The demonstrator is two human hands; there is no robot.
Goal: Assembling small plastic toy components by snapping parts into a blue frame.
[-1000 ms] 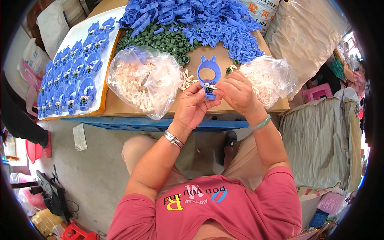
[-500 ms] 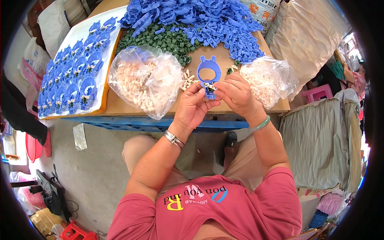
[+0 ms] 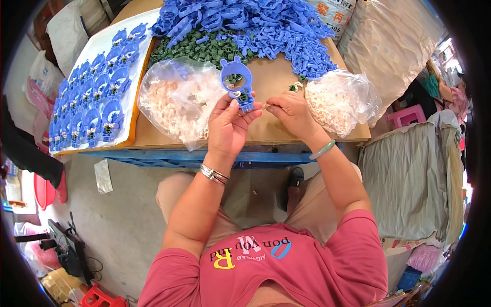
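Note:
My left hand (image 3: 228, 125) grips the lower end of a blue plastic figure (image 3: 247, 70) with a ring-shaped head and two small ears. Dark green and cream bits sit on the figure's body, just above my fingers. To its right, my right hand (image 3: 290, 113) is closed in a pinch, its fingertips apart from the figure. Something small and pale seems to show at those fingertips, too small to name. An open clear bag of cream plastic pieces (image 3: 171, 110) lies left of my left hand. A second bag of thin pale pieces (image 3: 335, 105) is right of my right hand.
Blue plastic parts (image 3: 240, 23) are heaped at the table's back, with dark green parts (image 3: 204, 52) before them. On the left, a white board (image 3: 134, 30) carries rows of similar blue figures (image 3: 92, 97). A few green parts (image 3: 295, 85) lie near the right bag.
My left hand has shifted left with the blue figure, which now tilts left. My right hand has come off the figure and moved slightly left, leaving a gap between the hands.

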